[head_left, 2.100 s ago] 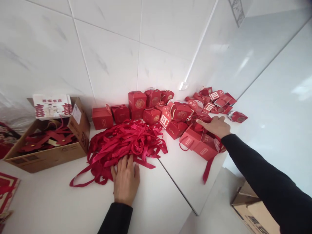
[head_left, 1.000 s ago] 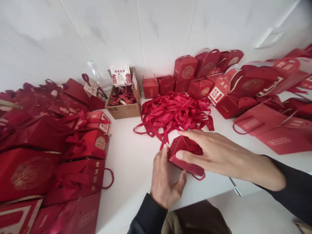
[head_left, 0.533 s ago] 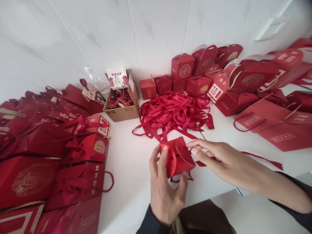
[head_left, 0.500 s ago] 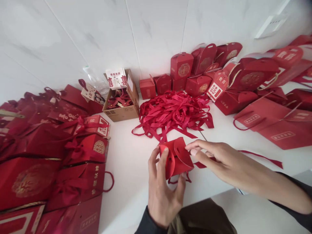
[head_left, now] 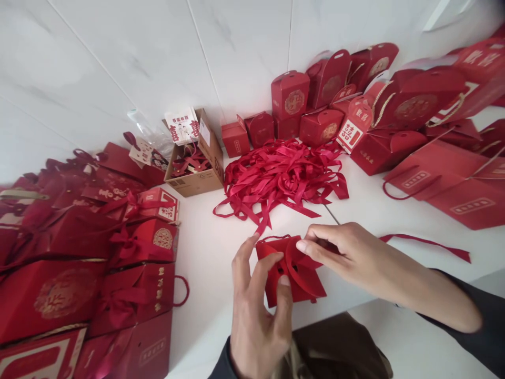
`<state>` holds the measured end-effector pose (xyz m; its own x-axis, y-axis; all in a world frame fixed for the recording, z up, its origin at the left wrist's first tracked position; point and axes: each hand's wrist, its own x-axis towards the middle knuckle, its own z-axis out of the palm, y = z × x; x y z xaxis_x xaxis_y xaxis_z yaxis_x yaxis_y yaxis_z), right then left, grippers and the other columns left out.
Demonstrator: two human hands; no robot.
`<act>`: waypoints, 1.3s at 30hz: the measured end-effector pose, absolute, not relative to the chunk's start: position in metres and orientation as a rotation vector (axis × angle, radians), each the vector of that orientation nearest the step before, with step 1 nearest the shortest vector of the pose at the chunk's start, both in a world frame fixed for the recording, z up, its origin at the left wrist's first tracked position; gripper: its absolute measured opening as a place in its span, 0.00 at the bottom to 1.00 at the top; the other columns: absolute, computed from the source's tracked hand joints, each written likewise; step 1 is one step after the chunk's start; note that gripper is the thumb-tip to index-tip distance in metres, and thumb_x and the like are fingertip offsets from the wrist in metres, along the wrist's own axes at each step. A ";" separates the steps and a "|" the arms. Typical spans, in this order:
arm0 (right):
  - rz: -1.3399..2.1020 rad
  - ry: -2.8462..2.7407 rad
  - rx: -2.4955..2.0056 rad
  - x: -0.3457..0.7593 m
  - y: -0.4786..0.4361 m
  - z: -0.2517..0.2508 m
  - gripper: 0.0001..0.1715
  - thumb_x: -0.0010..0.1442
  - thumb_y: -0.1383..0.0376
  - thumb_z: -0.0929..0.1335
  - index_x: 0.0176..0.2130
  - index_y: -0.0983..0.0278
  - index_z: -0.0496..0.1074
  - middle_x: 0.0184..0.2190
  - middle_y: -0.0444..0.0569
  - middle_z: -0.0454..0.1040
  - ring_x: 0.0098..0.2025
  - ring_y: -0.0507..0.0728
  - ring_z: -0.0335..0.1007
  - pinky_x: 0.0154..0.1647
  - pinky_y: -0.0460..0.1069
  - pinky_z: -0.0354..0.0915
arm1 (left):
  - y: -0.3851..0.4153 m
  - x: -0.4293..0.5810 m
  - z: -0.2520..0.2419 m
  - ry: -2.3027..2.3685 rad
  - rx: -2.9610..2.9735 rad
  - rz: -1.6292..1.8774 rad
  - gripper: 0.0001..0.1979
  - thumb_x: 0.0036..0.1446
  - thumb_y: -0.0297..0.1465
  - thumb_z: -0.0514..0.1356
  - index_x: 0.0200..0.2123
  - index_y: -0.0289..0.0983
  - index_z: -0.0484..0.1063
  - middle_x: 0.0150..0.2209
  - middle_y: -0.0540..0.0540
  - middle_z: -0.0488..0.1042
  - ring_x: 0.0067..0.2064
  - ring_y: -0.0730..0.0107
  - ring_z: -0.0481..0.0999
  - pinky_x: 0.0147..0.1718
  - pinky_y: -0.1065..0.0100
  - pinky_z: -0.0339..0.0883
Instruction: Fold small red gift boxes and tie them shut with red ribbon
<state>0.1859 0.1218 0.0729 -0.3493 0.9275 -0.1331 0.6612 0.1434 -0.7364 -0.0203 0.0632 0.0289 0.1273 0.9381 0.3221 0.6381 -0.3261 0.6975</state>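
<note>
A small red gift box (head_left: 272, 287) lies on the white table in front of me, its rounded top flaps folded partly over each other. My left hand (head_left: 258, 305) holds it from the near left, with the thumb and fingertips pressed on the flaps. At the box's right side, my right hand (head_left: 335, 250) is closed in a pinch, thumb tip against a raised flap. Dark red ribbon shows between its fingers, and a ribbon end (head_left: 430, 243) trails out beyond the wrist. A twisted red cord (head_left: 272, 238) shows at the box's far edge.
A heap of red ribbons (head_left: 282, 179) lies just beyond the box. Behind it stand a cardboard box (head_left: 201, 181) and several red boxes (head_left: 291, 97) along the wall. Ribbon-tied boxes (head_left: 138, 295) fill the left; larger red boxes (head_left: 453, 189) crowd the right.
The box has turned and shifted slightly nearer; its cord now shows at the far side. My left thumb has moved onto the flaps, and my right fingers have come in against a flap.
</note>
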 end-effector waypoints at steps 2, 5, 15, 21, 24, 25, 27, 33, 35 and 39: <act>1.010 -2.091 -1.531 0.185 0.122 0.072 0.25 0.73 0.52 0.61 0.27 0.58 0.59 0.19 0.37 0.54 0.20 0.53 0.51 0.21 0.47 0.50 | 0.069 -0.023 0.032 1.508 2.071 1.019 0.14 0.68 0.27 0.57 0.54 0.46 0.72 0.67 0.40 0.63 0.67 0.51 0.67 0.59 0.45 0.73; 0.933 -2.135 -1.528 0.183 0.121 0.070 0.22 0.73 0.54 0.62 0.27 0.58 0.59 0.18 0.37 0.57 0.20 0.53 0.53 0.22 0.48 0.51 | 0.072 -0.026 0.035 1.483 2.111 0.971 0.14 0.68 0.27 0.58 0.54 0.46 0.73 0.66 0.40 0.65 0.66 0.51 0.68 0.59 0.46 0.72; 0.752 -2.212 -1.594 0.178 0.121 0.068 0.20 0.70 0.56 0.62 0.27 0.57 0.60 0.15 0.37 0.58 0.15 0.52 0.51 0.22 0.49 0.49 | 0.077 -0.033 0.043 1.400 2.107 0.906 0.15 0.67 0.24 0.58 0.53 0.44 0.74 0.63 0.41 0.68 0.65 0.58 0.69 0.61 0.56 0.71; 0.820 -2.169 -1.576 0.169 0.123 0.071 0.19 0.68 0.57 0.61 0.26 0.58 0.61 0.15 0.38 0.59 0.16 0.52 0.53 0.22 0.49 0.50 | 0.076 -0.028 0.040 1.388 2.059 0.923 0.13 0.67 0.26 0.60 0.52 0.44 0.74 0.63 0.42 0.68 0.65 0.59 0.69 0.62 0.56 0.69; 0.864 -2.145 -1.561 0.167 0.123 0.072 0.20 0.68 0.56 0.61 0.25 0.58 0.60 0.17 0.39 0.61 0.18 0.53 0.55 0.22 0.49 0.50 | 0.077 -0.025 0.038 1.397 2.023 0.934 0.12 0.66 0.25 0.60 0.50 0.43 0.75 0.62 0.42 0.69 0.66 0.58 0.69 0.62 0.55 0.69; 0.879 -2.129 -1.563 0.167 0.123 0.072 0.20 0.68 0.56 0.61 0.25 0.57 0.59 0.17 0.39 0.60 0.18 0.53 0.55 0.21 0.49 0.51 | 0.077 -0.024 0.038 1.402 2.014 0.928 0.11 0.66 0.25 0.60 0.49 0.43 0.75 0.61 0.41 0.69 0.66 0.57 0.69 0.62 0.54 0.69; 0.928 -2.092 -1.562 0.168 0.121 0.071 0.21 0.68 0.55 0.61 0.25 0.57 0.60 0.17 0.39 0.59 0.18 0.53 0.55 0.21 0.49 0.51 | 0.078 -0.024 0.037 1.407 2.011 0.905 0.10 0.65 0.25 0.60 0.48 0.42 0.75 0.61 0.39 0.69 0.66 0.54 0.68 0.61 0.51 0.69; 1.033 -2.014 -1.562 0.172 0.118 0.065 0.20 0.70 0.55 0.62 0.27 0.58 0.64 0.19 0.39 0.62 0.20 0.53 0.57 0.21 0.48 0.54 | 0.078 -0.023 0.036 1.403 2.004 0.918 0.13 0.65 0.26 0.61 0.51 0.43 0.77 0.63 0.38 0.67 0.67 0.50 0.66 0.62 0.45 0.69; 1.043 -1.992 -1.571 0.172 0.117 0.064 0.21 0.71 0.54 0.62 0.27 0.58 0.64 0.20 0.39 0.63 0.21 0.52 0.57 0.21 0.48 0.55 | 0.080 -0.021 0.036 1.401 1.958 0.940 0.11 0.64 0.25 0.62 0.47 0.43 0.79 0.62 0.39 0.69 0.66 0.49 0.67 0.61 0.45 0.69; 1.047 -1.977 -1.564 0.171 0.117 0.064 0.24 0.72 0.52 0.62 0.26 0.58 0.62 0.20 0.39 0.62 0.21 0.52 0.58 0.21 0.48 0.54 | 0.083 -0.017 0.040 1.373 1.848 0.947 0.07 0.62 0.24 0.62 0.40 0.41 0.80 0.60 0.39 0.71 0.65 0.49 0.69 0.60 0.45 0.69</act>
